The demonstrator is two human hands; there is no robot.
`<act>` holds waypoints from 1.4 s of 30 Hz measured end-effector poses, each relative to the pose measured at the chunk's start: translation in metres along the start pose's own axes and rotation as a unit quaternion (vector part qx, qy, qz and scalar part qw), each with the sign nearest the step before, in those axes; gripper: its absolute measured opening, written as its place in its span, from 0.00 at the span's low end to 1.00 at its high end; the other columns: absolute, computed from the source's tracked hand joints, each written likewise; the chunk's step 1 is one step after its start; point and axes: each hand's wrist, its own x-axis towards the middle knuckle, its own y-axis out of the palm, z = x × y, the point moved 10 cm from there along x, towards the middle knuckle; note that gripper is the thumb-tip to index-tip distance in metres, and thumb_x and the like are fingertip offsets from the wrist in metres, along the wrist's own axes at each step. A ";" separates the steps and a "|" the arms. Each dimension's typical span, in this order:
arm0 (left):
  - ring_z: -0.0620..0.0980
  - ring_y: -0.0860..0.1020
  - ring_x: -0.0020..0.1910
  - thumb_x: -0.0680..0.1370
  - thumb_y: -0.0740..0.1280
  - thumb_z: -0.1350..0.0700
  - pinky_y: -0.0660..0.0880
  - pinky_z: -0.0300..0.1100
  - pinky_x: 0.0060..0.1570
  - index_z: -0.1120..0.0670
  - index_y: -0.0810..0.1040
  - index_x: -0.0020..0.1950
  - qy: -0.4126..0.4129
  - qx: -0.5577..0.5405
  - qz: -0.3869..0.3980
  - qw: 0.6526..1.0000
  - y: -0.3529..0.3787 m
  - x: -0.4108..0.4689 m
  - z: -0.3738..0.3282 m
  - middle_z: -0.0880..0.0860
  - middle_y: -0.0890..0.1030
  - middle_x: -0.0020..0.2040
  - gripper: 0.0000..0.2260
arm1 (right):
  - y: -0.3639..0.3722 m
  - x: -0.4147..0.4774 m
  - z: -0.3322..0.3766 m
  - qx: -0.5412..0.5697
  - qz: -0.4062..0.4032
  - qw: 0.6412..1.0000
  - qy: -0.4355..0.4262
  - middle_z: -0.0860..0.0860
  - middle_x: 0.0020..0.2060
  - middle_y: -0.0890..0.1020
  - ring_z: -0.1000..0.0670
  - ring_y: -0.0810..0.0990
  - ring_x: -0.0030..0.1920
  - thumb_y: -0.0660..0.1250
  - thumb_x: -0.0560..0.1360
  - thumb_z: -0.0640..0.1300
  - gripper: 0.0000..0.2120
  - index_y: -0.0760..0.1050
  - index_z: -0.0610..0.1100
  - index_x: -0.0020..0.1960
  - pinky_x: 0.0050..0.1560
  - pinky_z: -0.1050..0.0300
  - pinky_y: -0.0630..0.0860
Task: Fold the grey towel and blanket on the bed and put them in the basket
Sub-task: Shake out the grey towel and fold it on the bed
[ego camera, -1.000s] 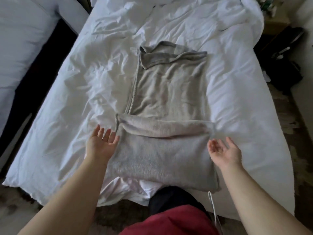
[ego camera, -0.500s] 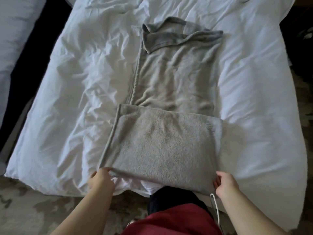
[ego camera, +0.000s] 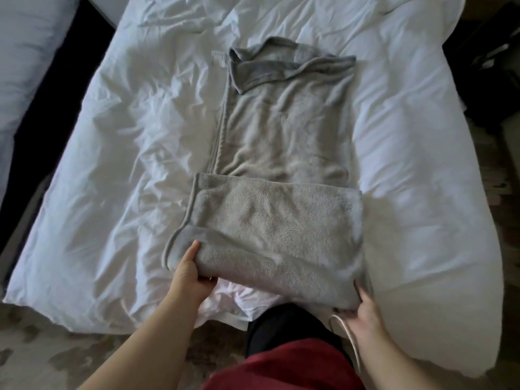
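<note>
A grey fleece blanket (ego camera: pixel 284 122) lies as a long strip down the middle of the white bed (ego camera: pixel 112 170), its far end crumpled. The near part is folded over into a thick pad (ego camera: pixel 275 223). My left hand (ego camera: pixel 190 273) grips the pad's near left corner, thumb on top and fingers underneath. My right hand (ego camera: pixel 364 311) holds the near right corner from below. The near edge is lifted and rolled away from me. No separate towel and no basket can be seen.
A second white bed (ego camera: pixel 25 52) stands at the left across a dark gap. Dark bags (ego camera: pixel 489 68) sit on the floor at the far right. A thin white cable (ego camera: pixel 351 344) hangs near my right wrist. Patterned carpet lies beneath me.
Both hands dropped from beside the folded pad to its near corners, took hold, and have lifted and rolled the near edge forward.
</note>
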 end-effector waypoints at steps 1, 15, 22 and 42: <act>0.56 0.78 0.49 0.66 0.77 0.50 0.77 0.50 0.39 0.58 0.73 0.59 0.018 0.012 0.003 1.000 0.011 -0.009 -0.010 0.58 0.79 0.54 0.26 | 0.008 -0.003 0.012 0.006 -0.006 1.000 -0.012 0.46 0.36 0.85 0.46 0.82 0.39 0.60 0.78 0.52 0.12 0.77 0.46 0.49 0.37 0.56 0.78; 0.54 0.79 0.39 0.74 0.69 0.59 0.74 0.46 0.29 0.59 0.70 0.55 0.203 -0.024 0.197 0.959 0.105 -0.208 -0.095 0.57 0.78 0.43 0.14 | 0.119 -0.192 0.188 0.119 0.237 0.936 -0.233 0.44 0.40 0.86 0.43 0.81 0.49 0.66 0.72 0.45 0.11 0.79 0.47 0.53 0.44 0.51 0.77; 0.57 0.79 0.47 0.72 0.67 0.63 0.77 0.50 0.41 0.59 0.72 0.64 0.151 -0.031 0.152 0.976 0.002 -0.182 -0.025 0.58 0.79 0.51 0.20 | 0.013 -0.171 0.102 0.138 0.160 0.963 -0.166 0.44 0.52 0.81 0.41 0.79 0.52 0.63 0.76 0.43 0.14 0.76 0.46 0.60 0.45 0.46 0.75; 0.62 0.77 0.56 0.72 0.70 0.60 0.73 0.60 0.60 0.54 0.73 0.66 0.068 0.021 0.089 0.994 -0.235 -0.154 0.093 0.59 0.77 0.61 0.22 | -0.213 -0.171 -0.107 0.216 0.045 0.971 -0.089 0.49 0.55 0.83 0.43 0.80 0.54 0.66 0.72 0.42 0.20 0.77 0.53 0.64 0.43 0.46 0.76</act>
